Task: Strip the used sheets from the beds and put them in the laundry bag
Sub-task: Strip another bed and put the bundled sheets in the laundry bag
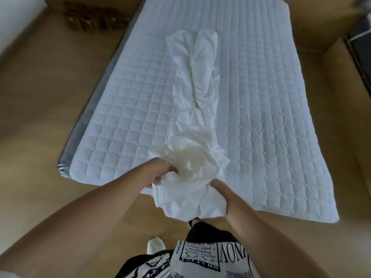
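Note:
A white sheet (195, 97) lies bunched in a long, crumpled strip down the middle of the quilted white mattress (128, 121). Its near end hangs over the foot of the bed. My left hand (160, 171) grips the bunched cloth from the left, fingers curled into the folds. On the right side, my right hand (221, 194) holds the same bundle, with its fingers partly hidden by the fabric. No laundry bag is in view.
The mattress sits low on a tan floor (50, 101), with a grey side edge (68, 155) at its near left corner. A dark brown wooden object (90, 19) stands at the far left. Dark furniture (359, 49) is at the right edge.

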Demonstrator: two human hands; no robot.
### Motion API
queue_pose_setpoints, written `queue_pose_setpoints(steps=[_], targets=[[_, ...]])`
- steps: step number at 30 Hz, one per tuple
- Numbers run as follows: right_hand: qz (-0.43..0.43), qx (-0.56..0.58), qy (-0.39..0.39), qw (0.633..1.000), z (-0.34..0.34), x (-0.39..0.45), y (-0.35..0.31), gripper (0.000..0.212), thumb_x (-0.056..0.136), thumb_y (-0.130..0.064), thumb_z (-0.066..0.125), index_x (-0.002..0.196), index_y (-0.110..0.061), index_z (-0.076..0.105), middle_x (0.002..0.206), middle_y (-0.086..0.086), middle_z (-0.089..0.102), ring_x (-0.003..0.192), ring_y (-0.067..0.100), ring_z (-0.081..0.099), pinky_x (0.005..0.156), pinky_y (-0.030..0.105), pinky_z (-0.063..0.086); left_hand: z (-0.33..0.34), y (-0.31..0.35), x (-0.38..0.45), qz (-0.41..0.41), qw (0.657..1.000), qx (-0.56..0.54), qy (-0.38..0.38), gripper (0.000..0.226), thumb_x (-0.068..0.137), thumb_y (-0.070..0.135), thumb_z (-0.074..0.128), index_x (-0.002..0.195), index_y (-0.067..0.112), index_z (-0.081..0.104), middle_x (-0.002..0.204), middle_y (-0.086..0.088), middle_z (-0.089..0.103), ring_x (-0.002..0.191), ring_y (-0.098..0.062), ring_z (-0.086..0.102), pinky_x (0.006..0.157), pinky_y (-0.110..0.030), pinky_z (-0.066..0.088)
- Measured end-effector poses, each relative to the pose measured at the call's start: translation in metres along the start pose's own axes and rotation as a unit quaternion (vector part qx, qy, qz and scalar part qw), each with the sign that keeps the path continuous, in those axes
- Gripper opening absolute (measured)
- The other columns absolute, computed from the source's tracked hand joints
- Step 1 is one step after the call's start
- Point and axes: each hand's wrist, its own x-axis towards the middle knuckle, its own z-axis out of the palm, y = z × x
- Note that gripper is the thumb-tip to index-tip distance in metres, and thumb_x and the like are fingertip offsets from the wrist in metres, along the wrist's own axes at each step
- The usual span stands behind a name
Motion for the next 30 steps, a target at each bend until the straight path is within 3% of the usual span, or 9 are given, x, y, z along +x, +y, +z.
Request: queue_pose_setpoints(steps=[3,7,9,11,14,16,19,25,30], targets=[[-0.043,0.165,-0.056,0.984,-0.001,-0.005,-0.026,0.024,0.105,-0.021,0.054,0.098,-0.004,0.070,0.082,0.016,0.073,0.075,0.032,0.070,0.062,0.040,0.059,-0.018,0.018,0.006,0.079,0.989,-0.102,0.078,0.036,0.085,0.028,0.076,0.114,0.009,0.066,0.098,-0.013,0.073,0.073,-0.025,0.069,0.048,-0.025,0.054],[-0.129,0.337,-0.106,0.927,-0.004,-0.006,-0.091,0.045,0.101,-0.038,0.063,0.123,0.002,0.058,0.128,0.037,0.059,0.113,0.050,0.066,0.098,0.058,0.055,-0.037,0.060,0.016,0.209,0.940,-0.241,0.125,0.077,0.080,0.049,0.072,0.146,0.017,0.048,0.130,-0.010,0.064,0.091,-0.018,0.066,0.077,-0.034,0.056],[-0.152,0.341,-0.134,0.918,-0.007,0.003,-0.129,0.059,0.098,-0.048,0.064,0.142,-0.012,0.048,0.140,0.036,0.051,0.127,0.050,0.057,0.112,0.059,0.044,-0.043,0.079,0.020,0.265,0.927,-0.234,0.126,0.078,0.086,0.050,0.072,0.155,0.030,0.040,0.140,0.007,0.053,0.110,-0.012,0.059,0.095,-0.030,0.047],[-0.192,0.242,-0.108,0.945,-0.005,0.016,-0.156,0.066,0.099,-0.050,0.062,0.155,-0.026,0.039,0.147,0.022,0.050,0.134,0.039,0.054,0.113,0.055,0.043,-0.043,0.090,0.033,0.303,0.936,-0.108,0.144,0.074,0.093,0.047,0.070,0.158,0.038,0.034,0.143,0.015,0.041,0.129,-0.006,0.042,0.107,-0.028,0.035],[-0.239,-0.139,0.013,0.961,-0.003,0.048,-0.169,0.077,0.096,-0.052,0.066,0.162,-0.036,0.029,0.160,0.003,0.042,0.147,0.026,0.041,0.110,0.040,0.041,-0.033,0.100,0.072,0.252,0.955,0.077,0.137,0.087,0.091,0.052,0.071,0.162,0.039,0.021,0.171,0.010,0.009,0.157,-0.013,0.007,0.123,-0.037,0.018],[-0.239,-0.415,0.083,0.874,-0.007,0.081,-0.165,0.088,0.092,-0.062,0.064,0.163,-0.040,0.018,0.170,-0.003,0.022,0.155,0.024,0.025,0.119,0.043,0.032,-0.027,0.106,0.103,0.192,0.970,0.090,0.122,0.099,0.089,0.055,0.072,0.164,0.038,0.009,0.173,0.006,-0.005,0.159,-0.021,-0.005,0.126,-0.044,0.011],[-0.193,-0.577,0.122,0.784,-0.018,0.127,-0.159,0.089,0.090,-0.074,0.053,0.162,-0.047,0.009,0.174,-0.002,0.000,0.159,0.029,0.007,0.123,0.057,0.020,-0.019,0.114,0.144,0.159,0.978,0.076,0.114,0.105,0.086,0.063,0.069,0.163,0.042,0.000,0.172,0.008,-0.009,0.159,-0.024,-0.007,0.128,-0.050,0.009],[-0.107,-0.486,0.135,0.857,-0.031,0.195,-0.169,0.107,0.076,-0.086,0.059,0.159,-0.052,-0.001,0.173,0.008,-0.001,0.157,0.038,0.011,0.123,0.059,0.017,-0.012,0.138,0.201,0.115,0.978,0.069,0.162,0.074,0.093,0.074,0.048,0.156,0.059,0.012,0.171,0.015,-0.007,0.159,-0.024,-0.007,0.127,-0.055,0.007],[-0.112,-0.382,0.109,0.911,-0.026,0.231,-0.167,0.105,0.081,-0.077,0.063,0.160,-0.049,0.000,0.163,0.015,0.026,0.145,0.040,0.040,0.118,0.053,0.036,-0.019,0.134,0.225,0.072,0.985,-0.021,0.153,0.093,0.076,0.083,0.064,0.151,0.067,0.011,0.172,0.009,-0.004,0.158,-0.028,0.007,0.126,-0.053,0.017]])
